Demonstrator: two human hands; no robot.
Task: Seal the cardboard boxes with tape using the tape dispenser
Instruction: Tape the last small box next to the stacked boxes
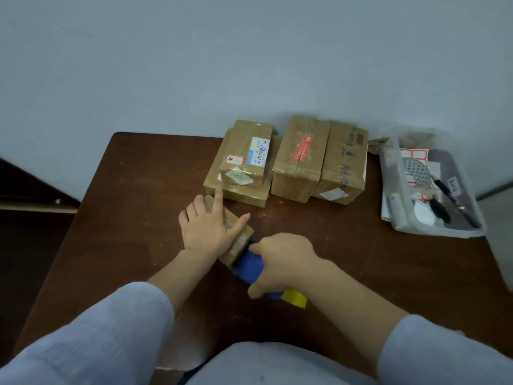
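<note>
Brown cardboard, the small box (238, 245) lies near the middle of the dark wooden table (133, 190), its long axis running on a slant from far left to near right. The left hand (208, 226) lies flat on its top, fingers straight and spread, pressing it down and covering most of the lid. At the near-right end of the box, the right hand (283, 259) curls its fingers round the blue tape dispenser (248, 266), whose head meets that end; a yellow roll (295, 298) sticks out behind the hand. The hand hides the dispenser's handle, and blur hides any tape on the box. Behind, against the wall, stand taped boxes (299, 157) with labels too small to read. A clear plastic bag (433, 190) of oddments lies to the right.
</note>
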